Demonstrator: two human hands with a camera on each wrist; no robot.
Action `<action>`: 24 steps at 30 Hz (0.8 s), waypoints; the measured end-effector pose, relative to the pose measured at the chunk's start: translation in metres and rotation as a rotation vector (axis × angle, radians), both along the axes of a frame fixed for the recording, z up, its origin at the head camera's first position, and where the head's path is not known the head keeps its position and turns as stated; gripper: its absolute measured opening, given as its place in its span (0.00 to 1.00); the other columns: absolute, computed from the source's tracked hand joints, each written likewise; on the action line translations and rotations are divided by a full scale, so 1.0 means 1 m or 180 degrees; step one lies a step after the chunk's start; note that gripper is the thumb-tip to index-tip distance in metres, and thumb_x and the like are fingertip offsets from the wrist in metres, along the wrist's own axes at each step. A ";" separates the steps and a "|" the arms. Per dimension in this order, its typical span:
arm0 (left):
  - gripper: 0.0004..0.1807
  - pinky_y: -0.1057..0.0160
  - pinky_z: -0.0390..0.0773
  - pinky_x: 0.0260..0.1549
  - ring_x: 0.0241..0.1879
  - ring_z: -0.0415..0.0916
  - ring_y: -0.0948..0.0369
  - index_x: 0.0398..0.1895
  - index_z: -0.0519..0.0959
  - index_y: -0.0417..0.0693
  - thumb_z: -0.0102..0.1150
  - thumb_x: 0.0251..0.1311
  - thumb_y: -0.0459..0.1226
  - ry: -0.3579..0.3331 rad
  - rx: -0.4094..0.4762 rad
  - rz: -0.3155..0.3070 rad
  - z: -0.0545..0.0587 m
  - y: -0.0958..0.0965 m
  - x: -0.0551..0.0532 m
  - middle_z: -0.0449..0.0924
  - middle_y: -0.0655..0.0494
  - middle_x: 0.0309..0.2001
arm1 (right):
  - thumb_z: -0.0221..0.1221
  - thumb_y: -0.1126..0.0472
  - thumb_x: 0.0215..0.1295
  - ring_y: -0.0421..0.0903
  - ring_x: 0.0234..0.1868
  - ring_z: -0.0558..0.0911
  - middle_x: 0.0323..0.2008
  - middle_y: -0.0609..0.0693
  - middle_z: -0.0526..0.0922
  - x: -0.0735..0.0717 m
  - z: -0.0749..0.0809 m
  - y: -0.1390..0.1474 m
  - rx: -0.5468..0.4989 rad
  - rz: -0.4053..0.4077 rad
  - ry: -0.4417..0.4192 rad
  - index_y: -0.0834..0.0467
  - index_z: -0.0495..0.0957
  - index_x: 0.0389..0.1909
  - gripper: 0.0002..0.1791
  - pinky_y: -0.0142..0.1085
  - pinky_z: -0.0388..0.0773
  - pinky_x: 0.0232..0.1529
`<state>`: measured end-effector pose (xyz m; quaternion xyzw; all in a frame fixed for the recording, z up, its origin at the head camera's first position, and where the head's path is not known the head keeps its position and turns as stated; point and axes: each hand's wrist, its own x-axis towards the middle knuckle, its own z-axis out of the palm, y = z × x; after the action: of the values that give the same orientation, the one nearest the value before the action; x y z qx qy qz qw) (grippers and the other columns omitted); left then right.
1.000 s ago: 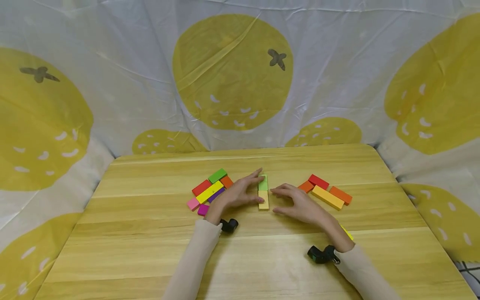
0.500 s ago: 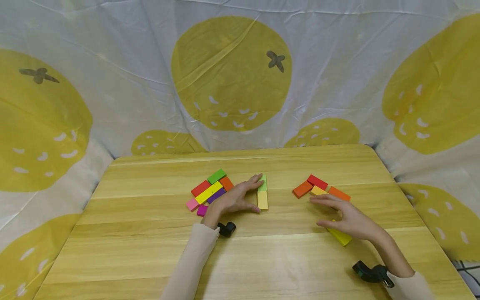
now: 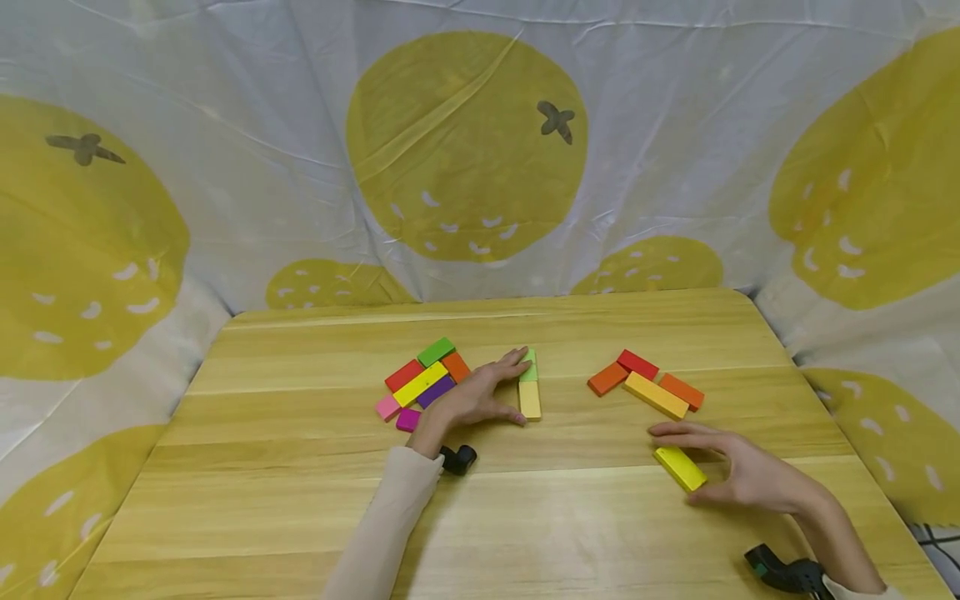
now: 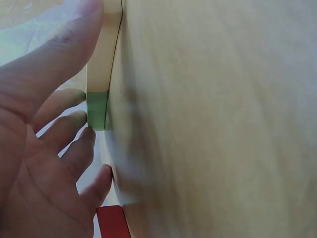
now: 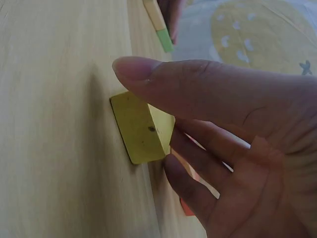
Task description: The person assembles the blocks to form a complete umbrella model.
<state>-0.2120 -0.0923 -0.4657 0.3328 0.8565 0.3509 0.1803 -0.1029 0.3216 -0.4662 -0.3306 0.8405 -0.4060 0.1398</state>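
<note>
In the head view, a light green block (image 3: 529, 365) and a beige block (image 3: 529, 400) lie end to end mid-table. My left hand (image 3: 474, 400) is on their left side, fingertips at the green block and thumb beside the beige one. The left wrist view shows these fingers (image 4: 64, 124) fairly straight, near or touching the green block (image 4: 96, 110). On the right, my right hand (image 3: 757, 475) spreads thumb and fingers around a yellow block (image 3: 680, 468) lying on the table. The thumb partly covers the yellow block (image 5: 133, 129) in the right wrist view; firm contact cannot be told.
Beyond the right hand lie a yellow-orange block (image 3: 656, 395), a red block (image 3: 637, 363) and two orange blocks (image 3: 607, 379). A cluster of several coloured blocks, including a green one (image 3: 437, 352) and a purple one (image 3: 436, 392), sits left of the left hand. A patterned cloth (image 3: 465, 150) hangs behind.
My right hand has left the middle blocks, moving right and nearer to me, to the yellow block. My left hand stays at the green and beige blocks, its thumb slightly lower.
</note>
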 end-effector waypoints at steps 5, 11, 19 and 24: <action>0.51 0.46 0.51 0.81 0.85 0.40 0.51 0.81 0.59 0.41 0.77 0.57 0.41 -0.0053 0.0040 0.0011 0.001 -0.001 0.000 0.43 0.49 0.85 | 0.74 0.60 0.59 0.19 0.72 0.62 0.71 0.54 0.75 0.001 0.001 0.000 0.0123 -0.0115 0.0102 0.52 0.75 0.70 0.37 0.21 0.71 0.61; 0.50 0.45 0.48 0.82 0.85 0.36 0.53 0.81 0.58 0.45 0.75 0.59 0.42 -0.0120 0.0012 -0.0025 0.002 -0.002 -0.001 0.41 0.52 0.86 | 0.78 0.48 0.53 0.23 0.64 0.71 0.61 0.43 0.83 0.001 -0.001 -0.006 0.0476 -0.0578 0.0500 0.43 0.81 0.64 0.34 0.20 0.71 0.58; 0.48 0.43 0.43 0.82 0.85 0.34 0.53 0.82 0.57 0.46 0.72 0.63 0.43 -0.0131 -0.0003 -0.0117 -0.001 -0.003 -0.004 0.40 0.51 0.86 | 0.78 0.46 0.52 0.21 0.66 0.68 0.64 0.44 0.82 -0.002 -0.006 -0.007 0.0495 -0.0813 0.0512 0.43 0.80 0.65 0.36 0.18 0.69 0.59; 0.48 0.45 0.41 0.82 0.85 0.35 0.54 0.82 0.57 0.46 0.71 0.63 0.43 -0.0139 0.0000 -0.0129 -0.001 -0.003 -0.005 0.39 0.51 0.86 | 0.78 0.47 0.52 0.21 0.63 0.70 0.62 0.45 0.84 -0.002 -0.007 -0.008 0.0447 -0.0912 0.0490 0.42 0.82 0.63 0.34 0.17 0.70 0.57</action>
<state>-0.2172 -0.0956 -0.4664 0.3424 0.8454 0.3544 0.2061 -0.1047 0.3136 -0.4732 -0.2269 0.9135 -0.3355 0.0385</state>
